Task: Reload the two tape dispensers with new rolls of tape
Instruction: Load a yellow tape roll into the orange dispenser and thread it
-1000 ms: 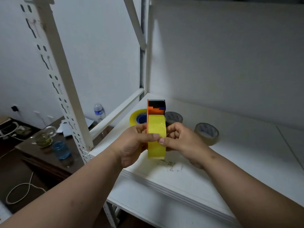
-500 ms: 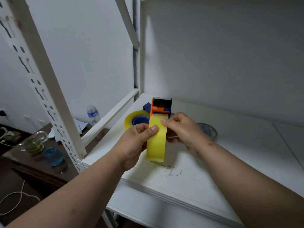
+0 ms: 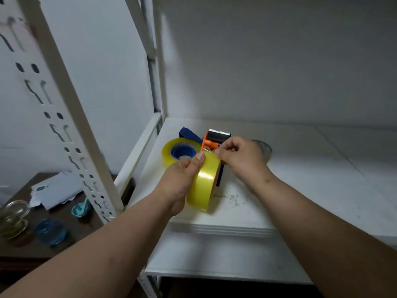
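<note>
Tape roll (image 3: 205, 181), yellow and glossy, sits mounted in the orange dispenser (image 3: 211, 141), held up just above the white shelf (image 3: 300, 190) with the serrated cutter pointing away. Left hand (image 3: 182, 179) is wrapped around the roll and the dispenser body, thumb pressed flat on the tape's outer face. Right hand (image 3: 240, 155) is pinched at the top of the roll, thumb and forefinger closed on what looks like the loose tape end, right below the orange head. That free end is thin film, floppy and sticky on one side, so it likely wants a firm pinch at the very edge or it folds back on itself. The roll itself looks stiff and fairly light, slick on its face; best held by the sides or the frame. Mind those cutter teeth. Behind, a second yellow roll (image 3: 171, 150) on a blue dispenser (image 3: 187, 134) lies on the shelf, and a nearly spent roll (image 3: 266, 149) peeks out past the right hand.
</note>
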